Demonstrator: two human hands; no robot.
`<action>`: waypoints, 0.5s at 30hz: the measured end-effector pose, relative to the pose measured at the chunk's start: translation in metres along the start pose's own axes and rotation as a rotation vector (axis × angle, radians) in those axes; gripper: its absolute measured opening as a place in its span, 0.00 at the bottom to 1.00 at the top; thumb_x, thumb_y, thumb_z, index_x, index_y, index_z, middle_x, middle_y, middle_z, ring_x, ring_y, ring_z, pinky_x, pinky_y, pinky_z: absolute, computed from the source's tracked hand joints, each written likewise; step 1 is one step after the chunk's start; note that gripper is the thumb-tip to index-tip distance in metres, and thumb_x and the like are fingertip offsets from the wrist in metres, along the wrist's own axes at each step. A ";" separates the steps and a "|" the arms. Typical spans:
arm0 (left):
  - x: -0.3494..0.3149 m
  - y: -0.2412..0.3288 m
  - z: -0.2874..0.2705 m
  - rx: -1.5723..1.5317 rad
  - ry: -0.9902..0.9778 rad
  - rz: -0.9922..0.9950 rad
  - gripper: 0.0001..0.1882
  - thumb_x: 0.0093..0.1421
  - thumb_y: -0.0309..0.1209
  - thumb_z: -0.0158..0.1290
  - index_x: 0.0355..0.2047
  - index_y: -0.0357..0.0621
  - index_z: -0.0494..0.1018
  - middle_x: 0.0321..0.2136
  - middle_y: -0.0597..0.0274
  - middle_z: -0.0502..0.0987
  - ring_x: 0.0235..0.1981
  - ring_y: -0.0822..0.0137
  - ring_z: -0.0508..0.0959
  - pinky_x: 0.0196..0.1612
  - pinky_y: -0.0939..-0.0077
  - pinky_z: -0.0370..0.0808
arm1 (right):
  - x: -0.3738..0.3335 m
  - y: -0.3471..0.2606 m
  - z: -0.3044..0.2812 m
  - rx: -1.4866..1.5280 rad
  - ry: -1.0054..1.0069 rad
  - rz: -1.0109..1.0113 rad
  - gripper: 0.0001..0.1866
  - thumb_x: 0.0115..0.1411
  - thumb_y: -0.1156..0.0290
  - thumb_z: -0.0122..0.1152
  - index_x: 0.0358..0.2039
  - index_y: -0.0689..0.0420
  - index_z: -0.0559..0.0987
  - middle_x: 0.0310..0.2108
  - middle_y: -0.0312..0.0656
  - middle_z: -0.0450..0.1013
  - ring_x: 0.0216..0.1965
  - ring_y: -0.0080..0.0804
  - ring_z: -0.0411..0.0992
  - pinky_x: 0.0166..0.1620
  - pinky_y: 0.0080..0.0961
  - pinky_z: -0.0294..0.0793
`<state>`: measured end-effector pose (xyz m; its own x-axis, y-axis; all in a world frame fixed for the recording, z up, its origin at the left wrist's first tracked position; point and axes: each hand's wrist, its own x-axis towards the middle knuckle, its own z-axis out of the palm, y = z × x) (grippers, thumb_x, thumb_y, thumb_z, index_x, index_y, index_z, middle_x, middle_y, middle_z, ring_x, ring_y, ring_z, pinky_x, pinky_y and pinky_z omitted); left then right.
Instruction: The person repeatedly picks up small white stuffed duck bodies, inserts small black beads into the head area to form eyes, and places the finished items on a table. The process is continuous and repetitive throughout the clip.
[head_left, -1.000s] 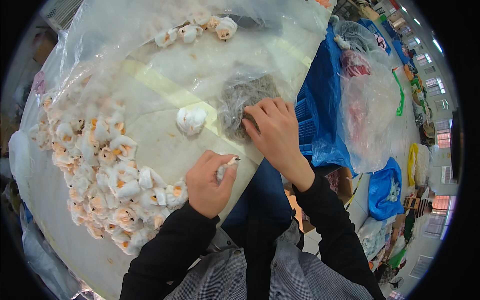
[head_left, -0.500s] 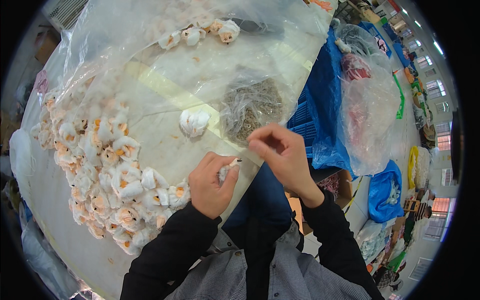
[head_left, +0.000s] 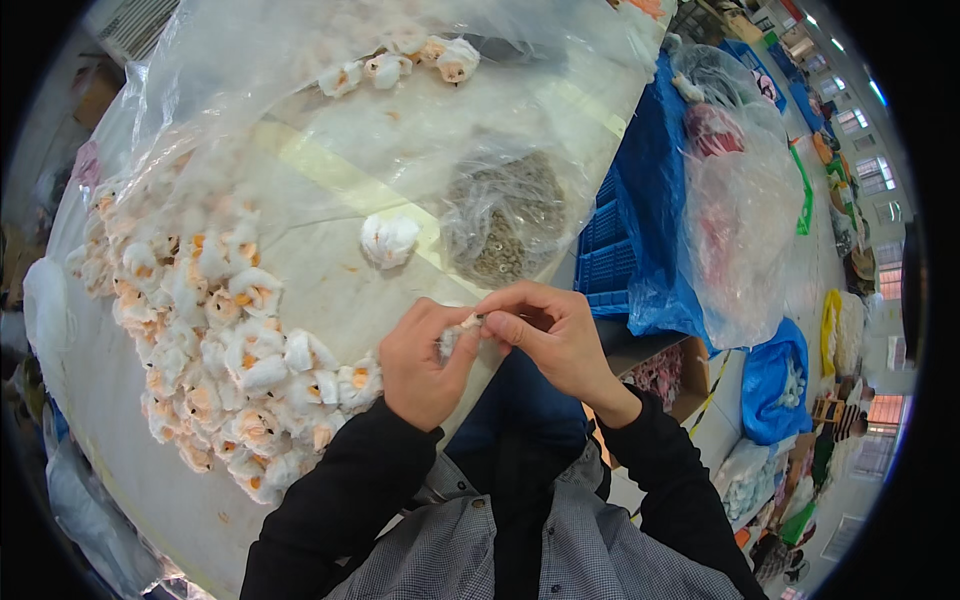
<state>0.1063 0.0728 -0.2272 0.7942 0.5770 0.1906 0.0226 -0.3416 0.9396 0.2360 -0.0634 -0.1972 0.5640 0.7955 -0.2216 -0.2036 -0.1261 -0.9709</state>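
Over the pale tabletop (head_left: 320,275), the left hand (head_left: 417,365) holds a small, fluffy, white-and-peach plush piece (head_left: 446,346), mostly hidden; the right hand (head_left: 556,345), fingers narrowed, meets its tip, grip unclear.

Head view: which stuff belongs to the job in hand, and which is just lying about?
Part of the job, by the look of it:
- small white fluffy piece, in the left hand, right hand at its end
- probably the fluffy pile and clear bag of rings

Apparently lying about:
- blue crate
- blue bag
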 end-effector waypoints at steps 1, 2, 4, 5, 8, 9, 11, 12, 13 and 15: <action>0.000 -0.001 0.001 -0.015 0.007 0.012 0.08 0.59 0.24 0.62 0.40 0.40 0.82 0.28 0.59 0.75 0.24 0.64 0.73 0.28 0.71 0.68 | 0.000 0.001 0.001 -0.008 0.015 -0.009 0.10 0.69 0.73 0.66 0.47 0.64 0.84 0.35 0.38 0.81 0.34 0.19 0.76 0.38 0.18 0.76; -0.001 -0.003 0.003 -0.033 0.011 0.023 0.08 0.59 0.24 0.62 0.40 0.38 0.82 0.27 0.61 0.73 0.23 0.69 0.68 0.26 0.74 0.63 | 0.000 0.002 0.002 -0.016 0.032 -0.016 0.10 0.68 0.74 0.66 0.47 0.63 0.84 0.35 0.37 0.82 0.34 0.19 0.77 0.38 0.18 0.76; 0.000 -0.004 0.004 -0.045 0.015 0.031 0.08 0.59 0.23 0.62 0.40 0.37 0.82 0.26 0.64 0.71 0.21 0.74 0.64 0.25 0.76 0.59 | -0.001 0.003 0.002 -0.095 0.067 -0.056 0.09 0.67 0.75 0.67 0.46 0.63 0.83 0.35 0.37 0.82 0.34 0.19 0.77 0.38 0.19 0.76; 0.000 -0.003 0.004 -0.040 0.013 0.027 0.08 0.60 0.23 0.62 0.40 0.37 0.82 0.26 0.64 0.71 0.21 0.73 0.64 0.25 0.76 0.59 | -0.001 0.002 0.003 -0.165 0.084 -0.086 0.09 0.66 0.75 0.67 0.46 0.62 0.83 0.36 0.37 0.82 0.34 0.19 0.78 0.38 0.19 0.76; 0.000 0.000 0.002 -0.007 -0.002 -0.001 0.08 0.59 0.25 0.62 0.39 0.40 0.82 0.28 0.58 0.75 0.25 0.62 0.74 0.29 0.71 0.68 | -0.002 0.004 0.003 -0.340 0.094 -0.204 0.10 0.64 0.76 0.69 0.45 0.62 0.82 0.36 0.39 0.81 0.35 0.22 0.79 0.38 0.21 0.77; 0.000 0.001 0.001 0.007 -0.009 -0.013 0.08 0.59 0.25 0.62 0.39 0.41 0.82 0.29 0.56 0.77 0.27 0.57 0.79 0.30 0.69 0.73 | -0.002 0.004 0.003 -0.392 0.090 -0.248 0.10 0.63 0.76 0.70 0.45 0.62 0.82 0.36 0.40 0.81 0.35 0.23 0.80 0.38 0.21 0.78; 0.000 0.003 0.000 0.025 -0.020 -0.015 0.08 0.59 0.25 0.62 0.39 0.41 0.82 0.29 0.56 0.77 0.27 0.57 0.79 0.30 0.69 0.73 | -0.002 0.001 0.004 -0.456 0.096 -0.285 0.09 0.61 0.78 0.71 0.42 0.62 0.82 0.36 0.39 0.80 0.34 0.23 0.79 0.39 0.21 0.78; 0.000 0.004 0.000 0.034 -0.026 -0.016 0.08 0.59 0.25 0.62 0.39 0.41 0.82 0.29 0.56 0.77 0.27 0.56 0.79 0.30 0.69 0.73 | -0.002 -0.001 0.005 -0.488 0.100 -0.303 0.09 0.60 0.78 0.71 0.41 0.62 0.83 0.36 0.39 0.80 0.34 0.23 0.79 0.40 0.21 0.78; 0.000 0.003 0.000 0.034 -0.026 -0.008 0.08 0.59 0.25 0.62 0.39 0.41 0.82 0.29 0.55 0.77 0.27 0.56 0.79 0.30 0.69 0.73 | -0.002 -0.002 0.005 -0.516 0.102 -0.319 0.09 0.60 0.79 0.72 0.41 0.62 0.83 0.35 0.39 0.80 0.33 0.24 0.79 0.39 0.21 0.78; 0.000 0.001 0.000 0.036 -0.027 0.009 0.08 0.59 0.25 0.62 0.39 0.40 0.82 0.29 0.55 0.77 0.27 0.56 0.79 0.30 0.68 0.73 | -0.002 -0.003 0.005 -0.572 0.108 -0.352 0.09 0.59 0.79 0.72 0.40 0.62 0.82 0.34 0.40 0.80 0.32 0.26 0.79 0.38 0.22 0.77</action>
<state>0.1067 0.0723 -0.2259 0.8107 0.5534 0.1911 0.0364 -0.3733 0.9270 0.2315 -0.0616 -0.1933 0.6020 0.7865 0.1376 0.4456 -0.1880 -0.8753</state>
